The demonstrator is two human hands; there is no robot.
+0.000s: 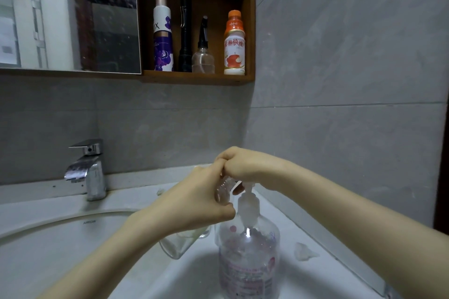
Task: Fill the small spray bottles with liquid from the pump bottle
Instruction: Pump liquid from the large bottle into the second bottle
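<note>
here the filling step itself seems to be in hand. over the sink [48, 250], right of the tap [88, 170], the left hand [194, 204] holds a small spray bottle [223, 193], with its fingers [217, 170] and thumb wrapped round it. the bottle is tipped so that its open neck points up and to the right, toward the pump spout. it is clear plastic with no spray top on, and i cannot tell how much liquid is in it.

just below that hand a second small bottle [179, 246] lies on its side at the basin edge. it is also clear and looks empty.

the right hand [243, 165] sits on top of the pump bottle [249, 257], its fingers [229, 165] curled down over the pump head and touching the left hand. the pump bottle stands upright on the counter [279, 213] at the sink's right side. it is tall and see-through, it has a printed label, and liquid shows in its lower part.

the next move likely calls for a firm, straight push on the pump, with the small neck kept right under the spout. if the neck slips off the spout, liquid may run over the hand.

a crumpled tissue [303, 251] lies further right.
</note>
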